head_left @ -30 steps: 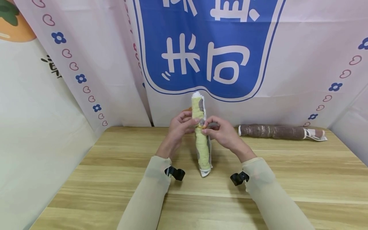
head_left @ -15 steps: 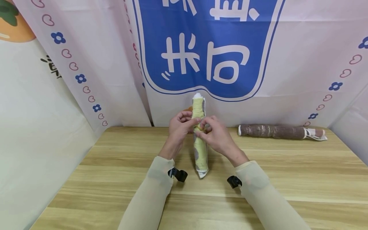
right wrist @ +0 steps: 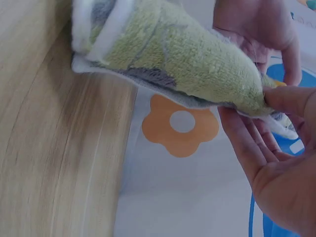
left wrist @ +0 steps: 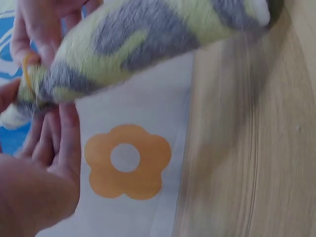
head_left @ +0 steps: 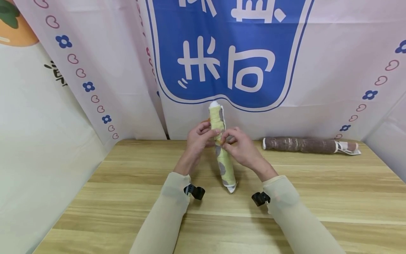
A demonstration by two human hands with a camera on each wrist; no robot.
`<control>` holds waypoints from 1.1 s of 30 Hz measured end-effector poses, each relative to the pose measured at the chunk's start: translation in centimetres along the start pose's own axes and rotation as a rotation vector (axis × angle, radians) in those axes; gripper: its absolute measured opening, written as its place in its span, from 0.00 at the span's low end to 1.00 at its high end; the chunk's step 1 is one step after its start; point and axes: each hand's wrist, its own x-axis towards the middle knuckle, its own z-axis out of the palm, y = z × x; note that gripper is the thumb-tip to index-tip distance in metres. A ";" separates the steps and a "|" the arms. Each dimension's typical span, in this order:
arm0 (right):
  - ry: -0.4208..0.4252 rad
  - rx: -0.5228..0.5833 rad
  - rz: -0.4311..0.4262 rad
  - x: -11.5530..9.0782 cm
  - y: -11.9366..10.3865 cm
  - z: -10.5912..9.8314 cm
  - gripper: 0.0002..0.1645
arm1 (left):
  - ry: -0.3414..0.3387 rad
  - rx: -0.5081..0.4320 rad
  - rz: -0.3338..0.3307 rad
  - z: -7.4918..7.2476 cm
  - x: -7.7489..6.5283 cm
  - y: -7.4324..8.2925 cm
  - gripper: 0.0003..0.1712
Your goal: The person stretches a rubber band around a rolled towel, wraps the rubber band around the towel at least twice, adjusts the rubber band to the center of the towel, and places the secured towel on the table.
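A rolled towel (head_left: 226, 165), pale yellow with grey patches and white edges, stands tilted above the table in the head view. My left hand (head_left: 198, 141) holds it around the middle, thumb on the near side and fingers behind. A thin orange-yellow rubber band (left wrist: 27, 74) circles the narrowed middle of the roll. My right hand (head_left: 239, 146) pinches at this band with thumb and forefinger, and one fingertip lies against it in the left wrist view. In the right wrist view, the towel (right wrist: 192, 59) partly hides the fingers, and only a bit of the band (right wrist: 280, 84) shows.
A second rolled towel (head_left: 298, 145), brown with white ends, lies at the back right of the wooden table (head_left: 127, 197). Behind the table's back edge hangs a printed white and blue cloth (head_left: 222, 70). A wrist camera (head_left: 260, 198) sits by each sleeve cuff.
The towel has turned in my hands, showing more grey patches, and its lower end has swung right. My right hand moved inward to the band, then back slightly right. The brown roll stayed put.
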 end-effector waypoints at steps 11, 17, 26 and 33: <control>-0.031 0.118 0.108 0.0 0.1 -0.6 0.07 | -0.067 -0.049 0.003 -0.6 0.1 -0.2 0.25; -0.011 -0.022 0.149 0.0 -0.3 0.1 0.16 | 0.049 -0.042 0.028 0.3 -0.1 0.0 0.21; 0.046 -0.201 0.073 -0.1 -0.8 1.1 0.14 | 0.117 -0.035 0.031 1.0 -0.3 0.3 0.19; 0.049 -0.155 0.035 -0.2 -0.6 1.0 0.12 | 0.118 -0.028 0.009 0.8 -0.2 0.2 0.21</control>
